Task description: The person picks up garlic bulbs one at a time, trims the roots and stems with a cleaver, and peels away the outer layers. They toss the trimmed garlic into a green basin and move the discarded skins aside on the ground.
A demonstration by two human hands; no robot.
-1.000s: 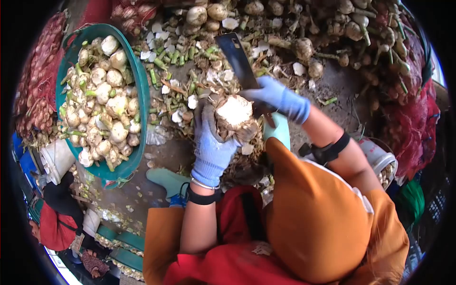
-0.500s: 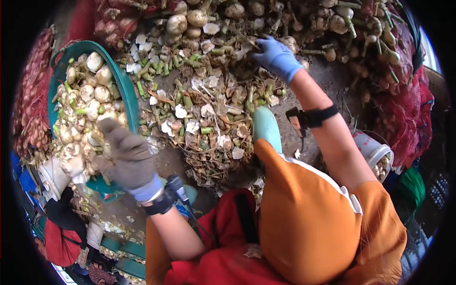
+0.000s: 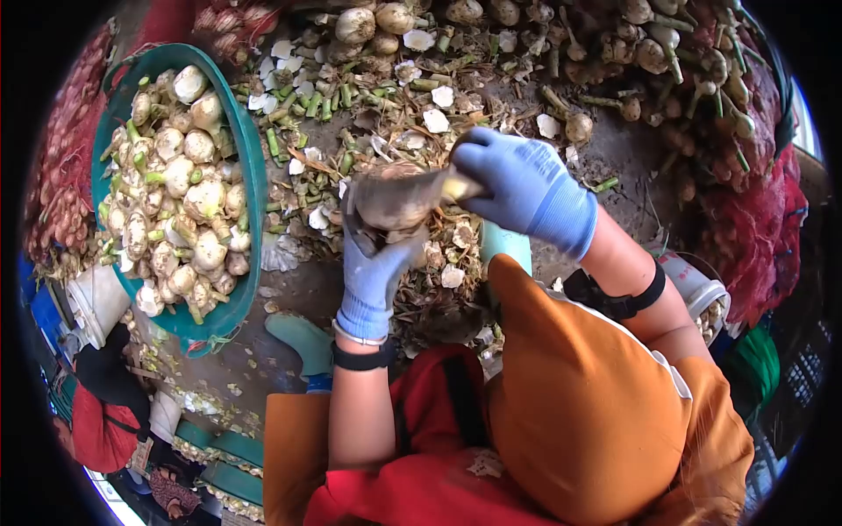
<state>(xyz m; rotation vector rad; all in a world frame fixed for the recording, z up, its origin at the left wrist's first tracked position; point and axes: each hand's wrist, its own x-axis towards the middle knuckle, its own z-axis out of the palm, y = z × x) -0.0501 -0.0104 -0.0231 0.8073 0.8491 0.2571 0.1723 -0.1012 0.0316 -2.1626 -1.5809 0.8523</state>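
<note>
My left hand (image 3: 375, 276), in a blue glove with a dirty palm, is closed around a brownish garlic bulb (image 3: 395, 200) blurred by motion. Just to its right, my right hand (image 3: 522, 180), also gloved in blue, is closed on a pale stem (image 3: 460, 187) at the bulb's side. Whether a blade is between the hands cannot be made out. Below them lies a heap of cut stems and dry peel (image 3: 447, 250). Trimmed bulbs with short stems fill a green tub (image 3: 254, 202) on the left.
Untrimmed bulbs with long stems (image 3: 649, 57) are piled along the top and upper right. Red net sacks (image 3: 66, 175) stand at both sides. A white bucket (image 3: 693, 280) is at the right. A person in red (image 3: 101, 430) is at the lower left.
My left hand has moved right from the tub to the middle. My right hand has come down from the upper pile, and a bulb is now between both hands.
</note>
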